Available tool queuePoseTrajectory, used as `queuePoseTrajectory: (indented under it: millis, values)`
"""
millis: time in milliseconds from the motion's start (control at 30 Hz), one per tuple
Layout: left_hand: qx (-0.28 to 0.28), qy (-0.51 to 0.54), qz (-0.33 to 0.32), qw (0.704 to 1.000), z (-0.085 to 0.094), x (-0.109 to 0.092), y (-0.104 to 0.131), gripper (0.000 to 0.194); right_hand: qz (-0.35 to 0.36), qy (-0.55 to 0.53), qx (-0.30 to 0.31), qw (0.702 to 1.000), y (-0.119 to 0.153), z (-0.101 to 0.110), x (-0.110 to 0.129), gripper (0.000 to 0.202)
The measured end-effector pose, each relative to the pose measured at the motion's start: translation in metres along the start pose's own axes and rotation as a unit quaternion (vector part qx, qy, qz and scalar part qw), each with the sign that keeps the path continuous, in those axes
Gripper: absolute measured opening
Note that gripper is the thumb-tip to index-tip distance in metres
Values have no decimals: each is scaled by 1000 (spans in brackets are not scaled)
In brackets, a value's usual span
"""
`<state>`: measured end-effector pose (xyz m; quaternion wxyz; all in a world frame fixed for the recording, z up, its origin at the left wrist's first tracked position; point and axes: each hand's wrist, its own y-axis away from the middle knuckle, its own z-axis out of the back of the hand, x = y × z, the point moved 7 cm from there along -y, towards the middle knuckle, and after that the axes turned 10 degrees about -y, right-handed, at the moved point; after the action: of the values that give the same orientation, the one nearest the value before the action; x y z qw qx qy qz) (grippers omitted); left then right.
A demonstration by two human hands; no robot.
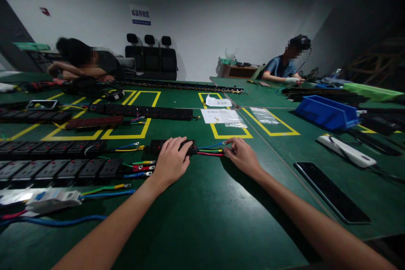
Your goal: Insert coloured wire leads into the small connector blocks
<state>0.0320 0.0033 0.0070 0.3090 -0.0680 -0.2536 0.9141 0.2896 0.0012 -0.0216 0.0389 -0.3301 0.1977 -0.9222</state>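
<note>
On the green table lies a short black socket module (155,147), with my left hand (171,161) wrapped over its top and front edge. Blue, yellow-green and red wires (209,151) run from its right end. My right hand (243,156) is closed around the free ends of these wires, thumb and forefinger together at the tips. A ring terminal on the blue wire shows just beside the fingers; the other ends are hidden by the hand. Left of the module, more wires with ring terminals (141,147) reach close to it.
Long black socket strips (63,171) and a white breaker (57,200) lie on the left. To the right are a phone (330,192), a white power strip (346,151) and a blue bin (325,113). Papers (220,116) lie ahead. Two people sit across the table.
</note>
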Motion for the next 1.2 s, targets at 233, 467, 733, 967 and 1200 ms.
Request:
queuePoseTrajectory:
  millis: [233, 467, 733, 967, 1200]
  values:
    - [8, -10, -2, 1000, 0, 0, 0, 47, 44, -31, -8, 999, 1, -2, 6, 19]
    - [13, -17, -3, 1000, 0, -1, 0, 47, 36, -22, -12, 999, 2, 1, 8, 20]
    - [12, -19, -4, 1000, -1, 0, -1, 47, 30, -48, -31, 998, 0, 4, 5, 19]
    - [17, -23, -4, 1000, -1, 0, -1, 47, 26, -62, -26, 997, 0, 4, 5, 21]
    - [16, -18, -1, 1000, 0, 0, -1, 47, 19, -57, -13, 998, 0, 0, 1, 21]
